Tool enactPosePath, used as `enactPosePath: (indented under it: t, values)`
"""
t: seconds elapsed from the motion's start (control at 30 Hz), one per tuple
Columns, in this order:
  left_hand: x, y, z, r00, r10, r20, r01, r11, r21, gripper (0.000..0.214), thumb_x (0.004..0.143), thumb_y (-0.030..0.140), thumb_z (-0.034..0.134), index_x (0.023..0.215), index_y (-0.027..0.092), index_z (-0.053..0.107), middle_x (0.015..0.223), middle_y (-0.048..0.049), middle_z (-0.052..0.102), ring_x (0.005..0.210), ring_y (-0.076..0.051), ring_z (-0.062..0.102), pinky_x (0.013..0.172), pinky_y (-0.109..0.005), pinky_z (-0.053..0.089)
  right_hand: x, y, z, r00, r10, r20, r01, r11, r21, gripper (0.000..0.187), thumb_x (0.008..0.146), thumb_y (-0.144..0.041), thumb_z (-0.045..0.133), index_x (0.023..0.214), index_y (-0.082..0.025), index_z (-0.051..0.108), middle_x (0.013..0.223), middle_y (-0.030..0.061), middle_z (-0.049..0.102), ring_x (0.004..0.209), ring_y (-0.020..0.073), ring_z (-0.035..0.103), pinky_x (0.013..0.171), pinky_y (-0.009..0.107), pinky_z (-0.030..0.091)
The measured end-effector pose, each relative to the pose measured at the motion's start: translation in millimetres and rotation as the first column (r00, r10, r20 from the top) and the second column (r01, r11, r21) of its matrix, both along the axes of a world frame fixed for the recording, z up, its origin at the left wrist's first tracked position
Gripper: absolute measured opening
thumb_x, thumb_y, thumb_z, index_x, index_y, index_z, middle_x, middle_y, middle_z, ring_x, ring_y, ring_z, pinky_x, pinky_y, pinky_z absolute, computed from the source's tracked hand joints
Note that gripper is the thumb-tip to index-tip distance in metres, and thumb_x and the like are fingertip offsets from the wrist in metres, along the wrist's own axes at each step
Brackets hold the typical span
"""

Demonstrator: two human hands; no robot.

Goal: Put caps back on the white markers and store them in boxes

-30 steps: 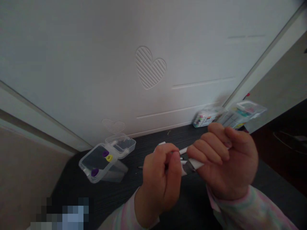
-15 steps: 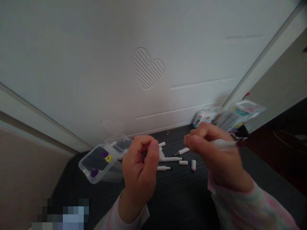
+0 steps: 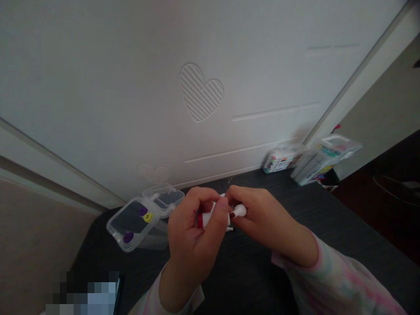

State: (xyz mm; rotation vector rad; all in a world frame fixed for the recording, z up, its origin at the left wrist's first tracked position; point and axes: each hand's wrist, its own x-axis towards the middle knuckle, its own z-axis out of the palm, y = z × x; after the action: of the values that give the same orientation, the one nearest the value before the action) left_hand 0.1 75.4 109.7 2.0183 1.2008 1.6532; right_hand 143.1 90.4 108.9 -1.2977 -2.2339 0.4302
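Note:
My left hand is closed around a short white marker cap with a red end, pinched between thumb and fingers. Against it, my right hand grips a white marker whose dark red tip faces the cap. Both hands meet above the dark table, and I cannot tell whether tip and cap touch. Behind the fingers, part of another white marker shows on the table; other loose pieces there are hidden by my hands.
A clear plastic box with its lid raised and purple and yellow round pieces on it stands left. At the back right are a packet of markers and a clear case. A white panel rises behind the dark table.
My right hand has swung left and turned, bringing the marker to my left hand. The cap in my left hand now shows. The loose markers and caps are mostly covered.

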Motion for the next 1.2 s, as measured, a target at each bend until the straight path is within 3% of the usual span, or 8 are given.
enactPosePath:
  t: [0.17, 0.33, 0.57, 0.8, 1.0, 1.1, 1.2]
  values:
    - [4.1, 1.8, -0.9, 0.99, -0.015, -0.142, 0.02, 0.999, 0.034, 0.004, 0.077, 0.014, 0.055, 0.075, 0.017, 0.053, 0.063, 0.0036, 0.053, 0.055, -0.007, 0.049, 0.05, -0.019, 0.039, -1.2, 0.8, -4.0, 0.999, 0.017, 0.031, -0.018, 1.0, 0.018, 0.005, 0.078, -0.018, 0.049, 0.073, -0.018, 0.053, 0.064, 0.0003, 0.058, 0.058, 0.0124, 0.052, 0.052, 0.022, 0.03]
    - [9.0, 4.1, -6.2, 0.94, 0.007, -0.342, 0.037, 0.992, 0.122, 0.005, 0.077, 0.014, 0.052, 0.081, 0.016, 0.056, 0.066, 0.0004, 0.054, 0.063, -0.012, 0.052, 0.056, -0.023, 0.04, -2.7, -0.7, -6.5, 0.995, 0.086, -0.044, -0.086, 0.996, -0.004, 0.015, 0.077, -0.015, 0.048, 0.086, -0.019, 0.059, 0.08, 0.0039, 0.066, 0.074, 0.0166, 0.06, 0.064, 0.025, 0.04]
    - [7.3, 6.1, -8.1, 0.908, -0.018, -0.42, 0.062, 0.994, 0.091, 0.01, 0.08, 0.017, 0.049, 0.088, 0.017, 0.054, 0.074, -0.0024, 0.056, 0.07, -0.015, 0.053, 0.061, -0.027, 0.041, -2.5, 0.4, -7.3, 0.986, 0.102, -0.133, -0.102, 0.995, 0.008, 0.018, 0.075, -0.011, 0.047, 0.086, -0.019, 0.058, 0.084, 0.0037, 0.067, 0.075, 0.0164, 0.061, 0.067, 0.026, 0.042]
    - [5.8, 7.4, -7.3, 0.872, -0.095, -0.479, 0.102, 0.995, -0.011, 0.01, 0.078, 0.017, 0.049, 0.088, 0.017, 0.051, 0.079, -0.0028, 0.06, 0.074, -0.016, 0.056, 0.061, -0.027, 0.043, 1.8, 4.5, -7.1, 1.0, -0.009, -0.014, 0.009, 1.0, -0.028, 0.03, 0.071, -0.008, 0.047, 0.1, -0.017, 0.051, 0.087, 0.0067, 0.065, 0.078, 0.0211, 0.061, 0.067, 0.03, 0.042]
    - [2.6, 11.8, -9.3, 0.849, -0.14, -0.509, 0.114, 0.99, -0.083, 0.012, 0.079, 0.018, 0.05, 0.09, 0.02, 0.053, 0.084, -0.0019, 0.062, 0.08, -0.016, 0.058, 0.067, -0.028, 0.046, 2.6, 6.8, -11.4, 1.0, 0.024, -0.006, -0.024, 0.997, 0.078, 0.042, 0.072, -0.005, 0.046, 0.112, -0.018, 0.048, 0.103, 0.0083, 0.063, 0.089, 0.021, 0.059, 0.078, 0.034, 0.042]
    - [0.1, 13.8, -8.9, 0.878, -0.118, -0.465, 0.117, 0.993, -0.031, 0.011, 0.079, 0.017, 0.051, 0.09, 0.019, 0.053, 0.085, -0.0025, 0.061, 0.082, -0.015, 0.057, 0.069, -0.027, 0.046, 3.2, 7.7, -9.7, 0.998, 0.042, -0.041, -0.034, 0.984, 0.178, 0.04, 0.073, -0.006, 0.048, 0.111, -0.017, 0.049, 0.105, 0.0091, 0.061, 0.096, 0.0218, 0.056, 0.083, 0.037, 0.042]
    - [-4.3, 14.8, -5.1, 0.916, -0.056, -0.397, 0.078, 0.996, 0.039, 0.011, 0.079, 0.015, 0.053, 0.089, 0.019, 0.052, 0.081, -0.0012, 0.059, 0.077, -0.013, 0.057, 0.067, -0.025, 0.046, 5.2, 6.5, -5.9, 0.992, -0.004, -0.127, 0.046, 0.942, 0.332, 0.039, 0.075, -0.011, 0.053, 0.113, -0.018, 0.047, 0.108, 0.0109, 0.057, 0.103, 0.0238, 0.051, 0.089, 0.041, 0.041]
